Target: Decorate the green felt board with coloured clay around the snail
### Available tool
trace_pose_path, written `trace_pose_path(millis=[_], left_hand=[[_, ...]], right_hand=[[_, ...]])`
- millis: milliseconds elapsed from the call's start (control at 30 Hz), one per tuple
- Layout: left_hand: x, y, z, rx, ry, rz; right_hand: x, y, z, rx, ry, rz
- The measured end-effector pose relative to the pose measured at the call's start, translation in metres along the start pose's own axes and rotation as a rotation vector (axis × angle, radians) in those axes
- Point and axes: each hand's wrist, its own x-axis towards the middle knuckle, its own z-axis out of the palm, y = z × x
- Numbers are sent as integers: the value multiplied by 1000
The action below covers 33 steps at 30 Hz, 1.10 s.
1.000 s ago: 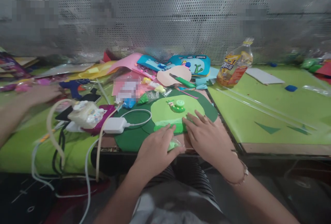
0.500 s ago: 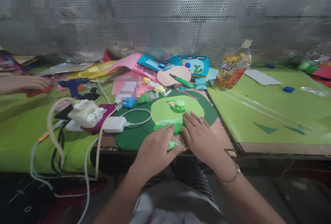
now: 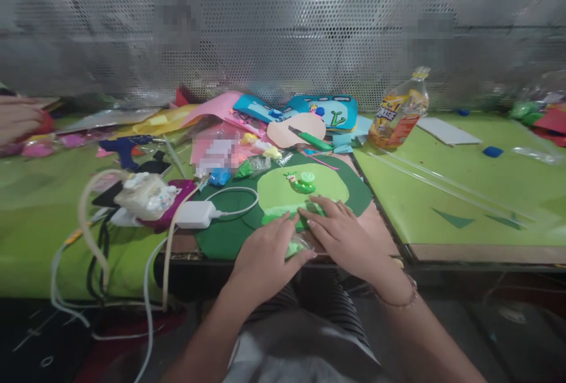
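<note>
The left grip (image 3: 263, 253), spread open, rests its fingertips on a green clay strip (image 3: 278, 214); the right grip (image 3: 347, 235), also spread, touches the strip's right part. Between them, a clear bag (image 3: 298, 246) holds light green clay. Just beyond both grips, a clay snail (image 3: 305, 182) sits on a light green oval (image 3: 272, 185). Farther off to the right, a labelled plastic bottle (image 3: 398, 115) stands on the bench (image 3: 460, 194), its contents unclear. Left of the left grip lies a white adapter (image 3: 194, 214); a perforated metal panel (image 3: 283, 23) rises behind.
</note>
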Motion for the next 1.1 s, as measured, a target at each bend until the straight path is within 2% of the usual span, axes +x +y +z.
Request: trace_pose_path(millis=[67, 133, 300, 367, 433, 567, 667, 767, 867, 967, 1033, 1100], left_hand=[[0, -1, 0, -23, 0, -2], [-1, -3, 1, -57, 54, 32], [-11, -9, 6, -175, 319, 325], [-18, -10, 7, -202, 370, 394], [-25, -8, 7, -184, 335, 396], [-31, 0, 5, -129, 150, 360], [-31, 4, 5, -165, 121, 356], [-31, 6, 6, -254, 121, 365], [-30, 6, 4, -267, 122, 330], [-30, 5, 1, -220, 136, 282], [-30, 1, -2, -200, 187, 267], [-27, -4, -4, -190, 274, 247]], right_hand=[[-4, -2, -3, 181, 90, 0], [-11, -8, -3, 332, 148, -16], [-33, -29, 2, 469, 116, -178], [-40, -33, 3, 468, 83, -238], [-44, -33, 4, 430, 32, -280], [-47, -33, 4, 363, -10, -341], [-47, -35, 4, 329, 14, -360], [-49, -38, 3, 355, 100, -380], [-52, -36, -1, 443, 234, -324], [-48, -25, -9, 466, 377, -170], [-39, -12, -15, 328, 417, -61], [-24, 0, -19, 169, 446, -9]])
